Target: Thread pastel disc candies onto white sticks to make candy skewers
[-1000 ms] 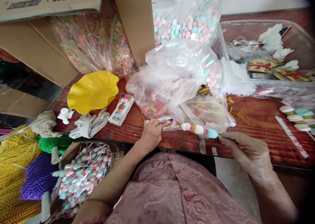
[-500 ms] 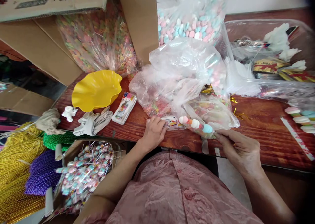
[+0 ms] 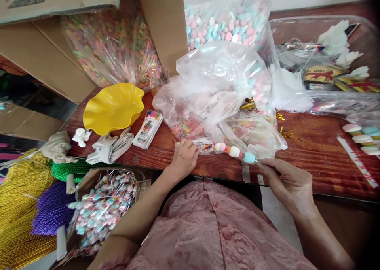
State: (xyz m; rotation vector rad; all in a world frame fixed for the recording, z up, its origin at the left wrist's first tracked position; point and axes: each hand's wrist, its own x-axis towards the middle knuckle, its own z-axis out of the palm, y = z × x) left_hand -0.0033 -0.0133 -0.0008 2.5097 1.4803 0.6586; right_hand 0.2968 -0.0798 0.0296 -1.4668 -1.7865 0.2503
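Note:
My right hand (image 3: 286, 181) pinches the stick end of a candy skewer (image 3: 235, 151) threaded with pink, orange, white and blue sweets, its tip pointing left. My left hand (image 3: 184, 159) rests at the table's front edge, fingers closed on a small printed clear sleeve (image 3: 204, 146) lying flat on the wood. The skewer's tip sits right beside that sleeve's open end. Both hands work just in front of crumpled clear bags of loose sweets (image 3: 216, 100).
A yellow wavy dish (image 3: 112, 108), a pack of printed sleeves (image 3: 147, 129) and grey cloth (image 3: 109, 149) lie left. Finished skewers (image 3: 362, 135) lie right. A clear tray (image 3: 323, 64) stands behind. A box of wrapped skewers (image 3: 102, 206) and cord spools (image 3: 23, 206) sit below left.
My right hand has brought the skewer leftwards, its tip now close to the sleeve under my left hand. The left hand has stayed almost still.

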